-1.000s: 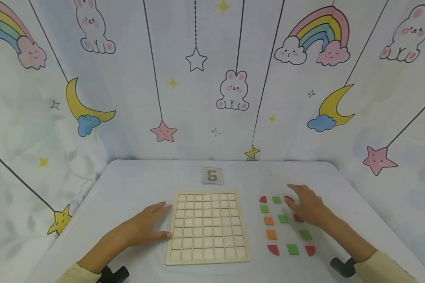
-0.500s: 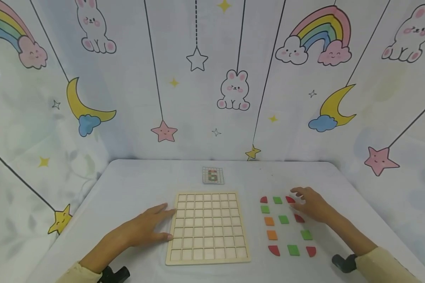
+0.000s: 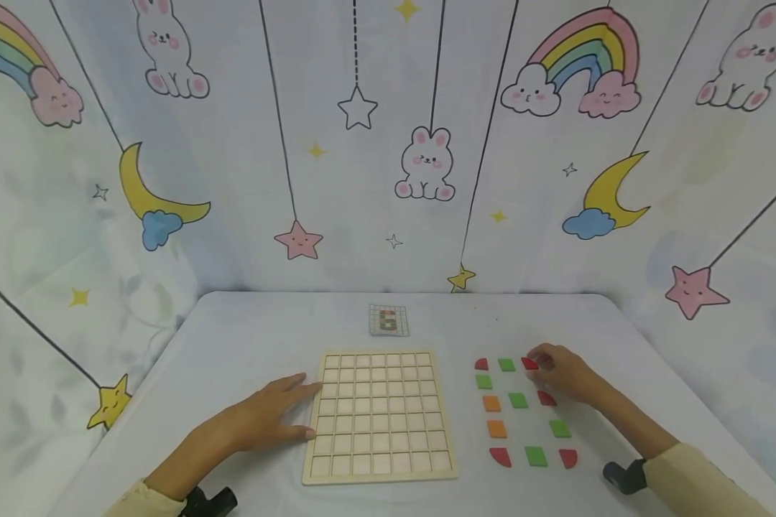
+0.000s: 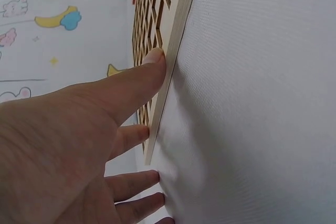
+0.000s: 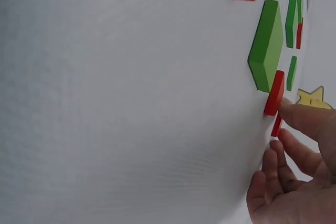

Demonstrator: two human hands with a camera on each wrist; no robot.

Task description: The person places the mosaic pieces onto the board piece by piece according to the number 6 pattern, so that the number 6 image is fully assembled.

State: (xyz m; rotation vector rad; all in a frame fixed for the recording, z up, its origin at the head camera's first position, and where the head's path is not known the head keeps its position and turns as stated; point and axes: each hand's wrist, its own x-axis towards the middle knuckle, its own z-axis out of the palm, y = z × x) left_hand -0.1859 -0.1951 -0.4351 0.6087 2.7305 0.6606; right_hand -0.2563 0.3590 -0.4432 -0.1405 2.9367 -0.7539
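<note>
A wooden grid board [image 3: 307,470] lies flat on the white table. Straight fingers of my left hand [image 3: 259,416] rest at its left edge; in the left wrist view the thumb [image 4: 142,77] touches the rim and another fingertip lies farther along it. To the right, my right hand [image 3: 565,373] pinches a red quarter-circle tile [image 3: 529,363] at the far right of the loose pieces. The right wrist view has that red tile [image 5: 276,125] between thumb and forefinger, the other fingers curled beneath. Another red tile [image 3: 546,398] lies just nearer than this hand.
Several green squares [image 3: 535,456], orange squares [image 3: 496,429] and red quarter-circles [image 3: 500,457] lie spread right of the board. A small card [image 3: 389,321] with a gridded coloured figure lies behind the board. A patterned cloth wall [image 3: 246,179] stands behind the table.
My right hand has drawn back slightly from above the far red tile, and its thumb and forefinger have closed on it. My left fingers have moved slightly right onto the board's edge.
</note>
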